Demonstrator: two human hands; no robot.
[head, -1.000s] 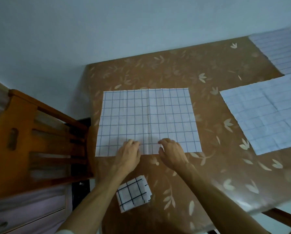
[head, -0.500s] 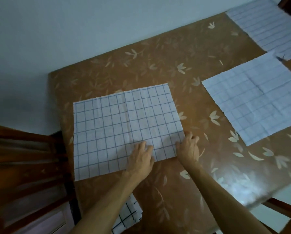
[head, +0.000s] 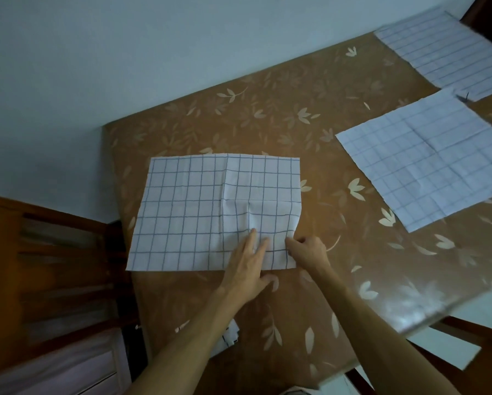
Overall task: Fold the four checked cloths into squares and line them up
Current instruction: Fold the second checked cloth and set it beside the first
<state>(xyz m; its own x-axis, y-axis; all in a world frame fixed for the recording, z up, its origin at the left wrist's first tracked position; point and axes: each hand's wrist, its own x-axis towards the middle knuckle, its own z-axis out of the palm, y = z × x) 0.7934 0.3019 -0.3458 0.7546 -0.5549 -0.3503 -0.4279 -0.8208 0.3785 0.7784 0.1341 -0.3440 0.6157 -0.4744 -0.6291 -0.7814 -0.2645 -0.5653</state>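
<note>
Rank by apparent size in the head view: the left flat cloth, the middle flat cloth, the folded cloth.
Left flat cloth and middle flat cloth: look alike, unranked.
Folded cloth: smallest, mostly hidden.

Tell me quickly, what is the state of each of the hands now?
Left hand: open, fingers straight, pressing on the unfolded checked cloth.
Right hand: closed, pinching that cloth's right edge near its corner.

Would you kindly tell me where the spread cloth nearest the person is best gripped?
Probably its near right corner, pinched from the right: the cloth lies flat, so only edges offer purchase, and the left hand pins it nearby.
</note>
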